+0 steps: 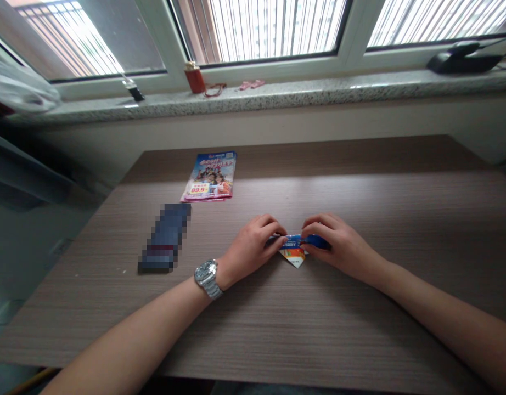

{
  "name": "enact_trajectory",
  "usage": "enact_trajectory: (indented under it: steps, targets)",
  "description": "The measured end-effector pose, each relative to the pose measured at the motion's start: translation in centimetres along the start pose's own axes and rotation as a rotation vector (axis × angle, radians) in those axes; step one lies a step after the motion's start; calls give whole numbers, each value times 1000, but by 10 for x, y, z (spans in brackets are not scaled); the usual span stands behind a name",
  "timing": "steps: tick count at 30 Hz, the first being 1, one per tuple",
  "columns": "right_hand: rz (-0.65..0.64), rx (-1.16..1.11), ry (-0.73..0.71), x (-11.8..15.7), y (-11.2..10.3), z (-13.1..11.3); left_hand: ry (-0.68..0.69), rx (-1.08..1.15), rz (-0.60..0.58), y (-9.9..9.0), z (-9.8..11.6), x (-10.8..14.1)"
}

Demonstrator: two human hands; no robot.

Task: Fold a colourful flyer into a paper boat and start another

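A small folded paper (pixel 293 243), blue along its upper part with an orange and white point facing me, lies on the wooden table (pixel 360 340). My left hand (pixel 256 241) grips its left end between thumb and fingers. At the right end, my right hand (pixel 333 241) pinches the blue part, which curves up a little there. The fingers of both hands hide the paper's ends.
A stack of printed flyers (pixel 212 178) lies at the back left, with a pixelated dark blue object (pixel 166 238) nearer me. On the granite sill (pixel 302 93) are a red lighter-like item (pixel 194 78) and a black device (pixel 465 59).
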State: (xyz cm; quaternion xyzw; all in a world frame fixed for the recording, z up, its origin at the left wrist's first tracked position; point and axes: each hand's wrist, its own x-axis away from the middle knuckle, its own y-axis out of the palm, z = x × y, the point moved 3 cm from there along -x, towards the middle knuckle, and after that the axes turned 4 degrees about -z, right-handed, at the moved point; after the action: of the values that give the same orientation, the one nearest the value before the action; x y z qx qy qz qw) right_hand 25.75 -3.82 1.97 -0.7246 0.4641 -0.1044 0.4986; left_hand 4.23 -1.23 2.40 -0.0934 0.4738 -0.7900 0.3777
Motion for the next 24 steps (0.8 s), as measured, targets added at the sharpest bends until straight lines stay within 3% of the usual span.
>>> enact_trajectory:
  steps: [9,24]
  targets:
    - [-45,-293,340,3,-2,-1,-62,256,52,-5,3,0]
    - [-23,-378,375,0,0,-5,-112,357,67,-5,3,-1]
